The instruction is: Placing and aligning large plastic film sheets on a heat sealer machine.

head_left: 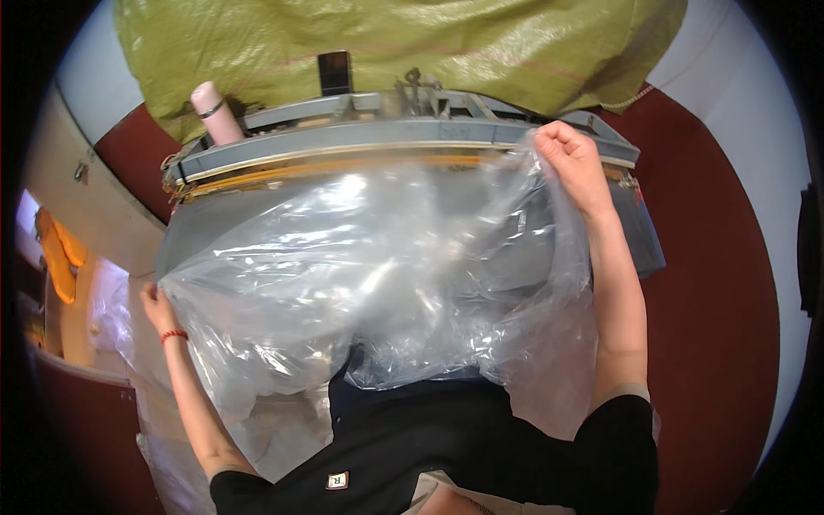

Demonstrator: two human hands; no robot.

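Observation:
A large sheet of clear plastic film (378, 275), possibly a big bag, is stretched between my two hands and hangs down in front of my body. My left hand (158, 307), with a red bracelet at its wrist, pinches one corner low at the left. Up at the right, my right hand (573, 159) grips another corner, close to the machine's metal frame. Beneath the film lies the dark grey top (202, 232) of a bench-like machine, showing through the creased, shiny plastic.
A grey metal frame (395, 131) with an orange-yellow strip (257, 178) runs along the machine's far side. Behind it are a pink bottle (217, 116), a dark phone-like slab (335, 72) and a large yellow-green woven sheet (403, 34). Dark red floor (708, 283) lies at the right.

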